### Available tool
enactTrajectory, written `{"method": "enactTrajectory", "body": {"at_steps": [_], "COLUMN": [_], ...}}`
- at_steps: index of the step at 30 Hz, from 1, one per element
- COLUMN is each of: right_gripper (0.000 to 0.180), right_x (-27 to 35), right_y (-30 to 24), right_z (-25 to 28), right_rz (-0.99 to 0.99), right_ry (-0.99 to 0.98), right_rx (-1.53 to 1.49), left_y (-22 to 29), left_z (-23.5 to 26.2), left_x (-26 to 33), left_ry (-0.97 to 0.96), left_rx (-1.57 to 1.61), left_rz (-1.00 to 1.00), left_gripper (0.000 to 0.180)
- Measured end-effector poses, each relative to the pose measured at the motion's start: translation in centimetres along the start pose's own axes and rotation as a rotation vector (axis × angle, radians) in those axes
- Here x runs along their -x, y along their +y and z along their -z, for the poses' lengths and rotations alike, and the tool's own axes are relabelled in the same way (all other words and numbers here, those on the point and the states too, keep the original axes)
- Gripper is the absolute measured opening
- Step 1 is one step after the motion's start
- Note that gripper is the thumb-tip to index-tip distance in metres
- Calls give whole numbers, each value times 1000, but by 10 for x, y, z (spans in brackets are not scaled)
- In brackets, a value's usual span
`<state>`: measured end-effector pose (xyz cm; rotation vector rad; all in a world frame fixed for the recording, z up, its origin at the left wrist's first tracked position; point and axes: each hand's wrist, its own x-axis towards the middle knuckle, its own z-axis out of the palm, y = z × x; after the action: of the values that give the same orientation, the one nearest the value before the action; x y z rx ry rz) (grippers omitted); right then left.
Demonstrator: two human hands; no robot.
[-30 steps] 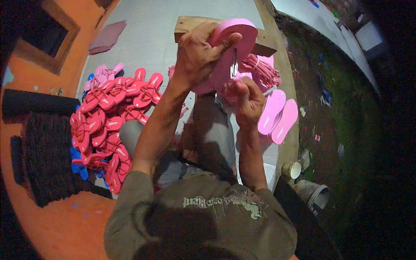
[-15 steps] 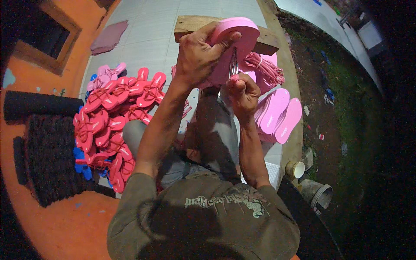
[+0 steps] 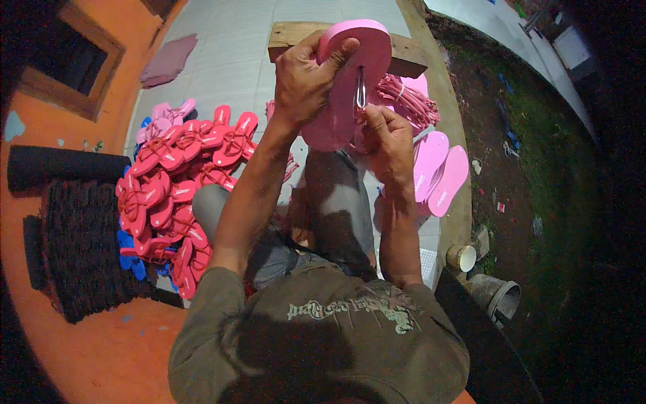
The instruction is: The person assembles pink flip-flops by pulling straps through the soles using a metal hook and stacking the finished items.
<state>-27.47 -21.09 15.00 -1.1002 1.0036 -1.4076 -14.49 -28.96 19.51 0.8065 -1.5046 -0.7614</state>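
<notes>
Both hands are busy with one pink sole [image 3: 346, 84]: the left hand [image 3: 304, 84] clamps it near its upper end, thumb across the near face, while the right hand [image 3: 390, 138] pinches the lower end of a shiny metal tool [image 3: 361, 93] lying against that face. Whether the right fingers also grip a strap is unclear. Beyond the left hand lies a wooden block [image 3: 289, 42]; just beside the right hand sit a bundle of pink straps [image 3: 410, 99] and, nearer the body, stacked pink soles [image 3: 441, 178]. Red sandals [image 3: 171, 188] heap up left of the left forearm. A hard tug could twist the sole out of the left hand's hold, and a sideways pull might tear the foam or make the tool slip toward the fingers.
</notes>
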Motion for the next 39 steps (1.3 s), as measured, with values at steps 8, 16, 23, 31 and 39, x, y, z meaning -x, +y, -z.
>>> {"method": "enactTrajectory", "body": {"at_steps": [8,16,23,31,39], "right_gripper": [27,29,26,39,26], "right_x": [2,-31,11,9,27], "right_y": [-19,-32,-2,-3,-7], "right_z": [-1,-18,-33,-28,-30], "right_rz": [35,301,400,529,391], "right_ry": [50,223,250,237,179], "right_rx": [230,337,539,411,474], "left_y": [-9,-2,6,-16,-17], "left_z": [16,6,7,-10,7], "left_x": [10,13,91,77,112], "left_ry": [-102,-90,141,41,72], "left_rx": [154,483,191,563,291], "left_rz": [42,212,112,-172,-235], "left_gripper": [42,40,34,42,41]}}
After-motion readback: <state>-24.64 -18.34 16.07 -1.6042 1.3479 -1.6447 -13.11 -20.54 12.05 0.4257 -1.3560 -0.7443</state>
